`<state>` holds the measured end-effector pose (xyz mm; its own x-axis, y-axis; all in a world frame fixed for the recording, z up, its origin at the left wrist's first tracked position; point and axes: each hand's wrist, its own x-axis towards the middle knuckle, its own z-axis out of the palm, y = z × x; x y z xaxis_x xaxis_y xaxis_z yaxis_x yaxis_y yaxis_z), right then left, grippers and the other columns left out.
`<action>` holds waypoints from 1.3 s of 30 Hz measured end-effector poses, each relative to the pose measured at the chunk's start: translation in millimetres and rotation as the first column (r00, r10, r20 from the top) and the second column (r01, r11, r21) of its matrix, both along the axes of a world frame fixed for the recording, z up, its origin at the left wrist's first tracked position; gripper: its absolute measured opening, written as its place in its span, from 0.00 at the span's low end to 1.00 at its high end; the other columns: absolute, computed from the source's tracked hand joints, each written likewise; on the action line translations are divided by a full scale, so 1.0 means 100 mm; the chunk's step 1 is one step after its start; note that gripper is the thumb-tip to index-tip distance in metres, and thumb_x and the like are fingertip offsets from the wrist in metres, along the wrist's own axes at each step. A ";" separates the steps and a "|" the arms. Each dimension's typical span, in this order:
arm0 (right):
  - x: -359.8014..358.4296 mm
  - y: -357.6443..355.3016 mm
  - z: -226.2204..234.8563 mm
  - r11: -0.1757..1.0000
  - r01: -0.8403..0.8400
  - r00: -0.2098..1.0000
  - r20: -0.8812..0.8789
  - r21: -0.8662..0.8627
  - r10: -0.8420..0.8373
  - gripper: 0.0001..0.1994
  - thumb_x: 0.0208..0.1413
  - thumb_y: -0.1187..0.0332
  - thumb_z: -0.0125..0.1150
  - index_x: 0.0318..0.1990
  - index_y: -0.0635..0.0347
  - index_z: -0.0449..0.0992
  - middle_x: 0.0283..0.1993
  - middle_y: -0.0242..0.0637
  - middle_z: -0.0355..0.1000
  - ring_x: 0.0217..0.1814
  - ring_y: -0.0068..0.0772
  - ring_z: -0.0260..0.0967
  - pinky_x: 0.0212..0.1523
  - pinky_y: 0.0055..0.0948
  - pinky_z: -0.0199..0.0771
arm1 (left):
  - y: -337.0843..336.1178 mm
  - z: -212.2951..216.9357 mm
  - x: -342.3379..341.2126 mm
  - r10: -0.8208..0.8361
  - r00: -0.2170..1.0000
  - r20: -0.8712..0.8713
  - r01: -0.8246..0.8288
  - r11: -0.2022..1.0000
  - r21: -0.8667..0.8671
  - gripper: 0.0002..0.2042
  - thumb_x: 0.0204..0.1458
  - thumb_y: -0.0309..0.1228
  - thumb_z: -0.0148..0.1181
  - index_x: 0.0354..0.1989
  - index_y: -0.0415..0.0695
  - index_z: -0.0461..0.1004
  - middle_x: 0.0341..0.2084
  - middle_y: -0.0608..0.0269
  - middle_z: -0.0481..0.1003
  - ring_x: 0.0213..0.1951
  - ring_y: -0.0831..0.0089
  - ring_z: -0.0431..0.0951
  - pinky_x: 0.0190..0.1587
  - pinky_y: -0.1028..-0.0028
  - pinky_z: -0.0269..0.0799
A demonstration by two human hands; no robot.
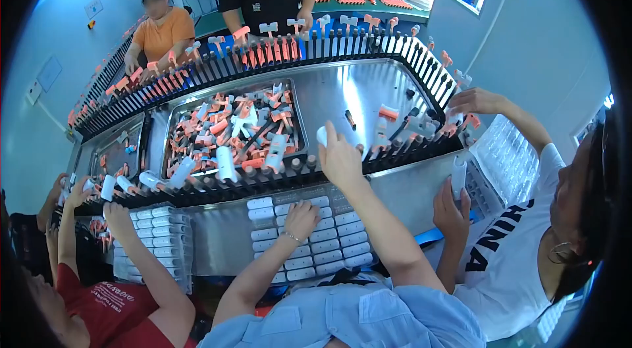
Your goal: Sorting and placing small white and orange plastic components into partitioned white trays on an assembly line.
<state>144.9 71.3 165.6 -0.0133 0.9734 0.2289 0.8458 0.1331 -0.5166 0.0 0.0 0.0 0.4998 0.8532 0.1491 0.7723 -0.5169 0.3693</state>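
Gripping one white tube (322, 135), right hand (339, 158); left hand (301, 218) touches tray (315, 243).

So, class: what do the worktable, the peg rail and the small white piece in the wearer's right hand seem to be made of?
Worktable: likely stainless steel; grey with bright glare streaks.
Peg rail: probably black plastic or coated metal; dull, unclear which.
White piece, in the right hand: apparently moulded plastic; smooth, evenly coloured.

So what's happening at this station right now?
Several people stand around a conveyor of black pegs carrying white and orange parts. The wearer's right hand holds a small white piece at the pegs, while the left hand rests on a tray of white parts. Neighbours on both sides handle similar white parts, and a steel bin holds mixed loose pieces.
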 end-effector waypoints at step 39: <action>0.74 -0.48 -0.28 0.998 -0.053 0.818 -0.572 0.023 0.057 0.20 0.47 0.62 0.62 0.43 0.66 0.69 0.32 0.51 0.72 0.34 0.45 0.73 0.33 0.34 0.71 | 0.68 1.49 0.44 0.277 0.297 0.914 0.097 0.943 -0.318 0.17 0.51 0.28 0.57 0.48 0.37 0.63 0.31 0.60 0.73 0.22 0.79 0.73 0.23 0.79 0.69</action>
<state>218.7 22.9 137.6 0.0683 0.9737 0.2176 0.3888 0.1749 -0.9046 43.9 67.6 149.0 0.0897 0.9707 0.2231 -0.1714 -0.2057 0.9635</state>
